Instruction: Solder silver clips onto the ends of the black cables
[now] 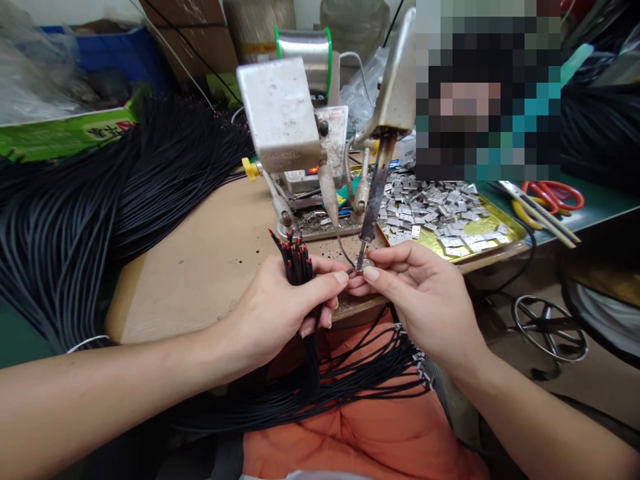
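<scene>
My left hand (280, 303) is closed round a bundle of thin black wires with red stripped ends (296, 257), which stick up above the fist. Its thumb and forefinger pinch one wire end toward the centre. My right hand (420, 293) pinches a small metal piece (367, 265) against that wire end. Both meet right under the tip of a fixed soldering iron (373, 207) that slants down from a white machine head (280, 113). The black wires (350, 373) trail down across my orange lap.
A big heap of black cables (100, 200) covers the left of the bench. A gold tray (510, 237) of several small metal terminals lies to the right, with red-handled scissors (555, 195) behind. A solder spool (305, 50) stands at the back. Another person sits opposite.
</scene>
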Demonstrator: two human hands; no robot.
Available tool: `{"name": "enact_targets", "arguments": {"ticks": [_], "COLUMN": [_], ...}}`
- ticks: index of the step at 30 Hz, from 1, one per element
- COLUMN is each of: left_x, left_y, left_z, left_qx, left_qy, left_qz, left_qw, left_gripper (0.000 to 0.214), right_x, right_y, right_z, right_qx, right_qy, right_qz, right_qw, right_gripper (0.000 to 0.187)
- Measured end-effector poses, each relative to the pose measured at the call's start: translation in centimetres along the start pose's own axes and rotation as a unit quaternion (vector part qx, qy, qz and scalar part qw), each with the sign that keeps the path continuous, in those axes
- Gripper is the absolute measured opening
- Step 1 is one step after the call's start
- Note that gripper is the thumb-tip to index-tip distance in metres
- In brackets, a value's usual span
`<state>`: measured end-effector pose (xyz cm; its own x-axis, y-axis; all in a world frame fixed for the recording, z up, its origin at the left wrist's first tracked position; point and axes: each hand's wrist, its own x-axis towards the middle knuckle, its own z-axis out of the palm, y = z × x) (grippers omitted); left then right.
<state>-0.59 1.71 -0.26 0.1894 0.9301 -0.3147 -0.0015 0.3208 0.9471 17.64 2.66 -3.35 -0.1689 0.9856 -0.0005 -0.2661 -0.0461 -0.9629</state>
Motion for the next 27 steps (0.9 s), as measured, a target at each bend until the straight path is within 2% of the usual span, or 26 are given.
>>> {"name": "enact_targets", "arguments": {"ticks": [14, 27], "left_x": [-0.04, -0.09], "left_y": [0.16, -0.06], "left_z": [0.08, -0.05], "left_qx": [0.008, 0.005], "left_qy": [0.013, -0.011], "left_qz": [-0.005, 0.007], "left_qw": [1.0, 1.0], "left_gripper": [0.023, 0.028], "right_x": [-0.11, -0.36], "right_y": [0.12, 0.01], "right_z": [0.08, 0.15], "right_qx": [-0.018, -0.035], "right_qy": [0.006, 0.021], "right_qz": [-0.003, 0.004], "right_qw": [1.0, 0.999], "right_gripper": [0.019, 0.017]}}
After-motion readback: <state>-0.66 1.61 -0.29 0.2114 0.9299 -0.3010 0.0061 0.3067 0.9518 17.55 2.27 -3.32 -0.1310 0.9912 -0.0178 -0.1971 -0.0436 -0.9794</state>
